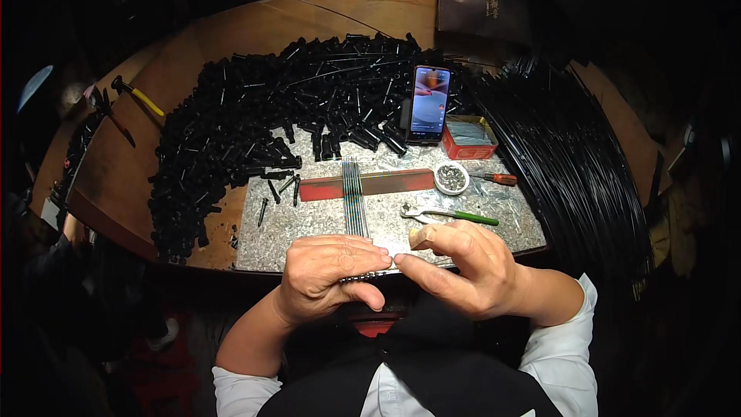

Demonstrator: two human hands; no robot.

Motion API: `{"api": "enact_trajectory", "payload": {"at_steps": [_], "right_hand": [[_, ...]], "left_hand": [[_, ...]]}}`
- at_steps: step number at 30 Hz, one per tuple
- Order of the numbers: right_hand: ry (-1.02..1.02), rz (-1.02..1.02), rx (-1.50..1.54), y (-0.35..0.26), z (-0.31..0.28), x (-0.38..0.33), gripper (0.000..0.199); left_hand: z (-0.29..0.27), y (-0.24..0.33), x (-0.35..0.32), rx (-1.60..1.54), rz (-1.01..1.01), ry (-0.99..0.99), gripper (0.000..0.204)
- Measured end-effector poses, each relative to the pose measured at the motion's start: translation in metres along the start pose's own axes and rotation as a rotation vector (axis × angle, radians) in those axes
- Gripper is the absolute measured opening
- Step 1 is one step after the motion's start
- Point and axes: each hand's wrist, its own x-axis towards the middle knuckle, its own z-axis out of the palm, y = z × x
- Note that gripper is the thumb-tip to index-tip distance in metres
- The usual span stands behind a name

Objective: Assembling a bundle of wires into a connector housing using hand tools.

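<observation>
Both hands pinching near end of thin metal rods [354, 193] at table [309, 220] edge: left hand [324, 274] closed over them, right hand [455, 266] also holding small block. Black parts pile [255, 123] beyond rods looking untouched.

Lit phone [428, 103]; red box [468, 139], perhaps cardboard.

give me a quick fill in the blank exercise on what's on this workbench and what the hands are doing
1. Both hands, the left hand and the right hand, meet over the near end of a bundle of thin metal ____.
2. The phone stands propped against the heap of ____ plastic parts.
3. The pliers right of the bundle have ____ handles.
4. The small round dish sits just left of a screwdriver with an ____ handle.

Missing words: rods; black; green; orange
</observation>
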Motion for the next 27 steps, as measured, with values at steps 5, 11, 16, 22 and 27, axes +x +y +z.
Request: {"api": "enact_trajectory", "payload": {"at_steps": [5,11,16,22,27], "right_hand": [[0.014,-0.001,-0.018,-0.0003,-0.0019,-0.0014,0.035],[0.006,0.011,-0.004,-0.0013,-0.0029,-0.0009,0.036],[0.008,0.02,0.008,-0.0026,-0.0043,0.0012,0.037],[0.034,0.02,0.046,-0.0035,-0.0025,0.0001,0.038],[-0.001,0.04,0.081,-0.0035,-0.0045,0.0015,0.036]], "left_hand": [[0.0006,-0.0004,0.001,-0.004,-0.004,-0.007,0.04],[-0.0005,-0.001,0.0009,0.009,0.017,-0.033,0.041],[-0.0001,-0.0008,0.0007,-0.001,0.015,-0.024,0.041],[0.0015,-0.0005,0.0007,0.0,0.002,-0.021,0.045],[0.0022,-0.0007,0.0025,0.008,0.006,-0.027,0.051]]}}
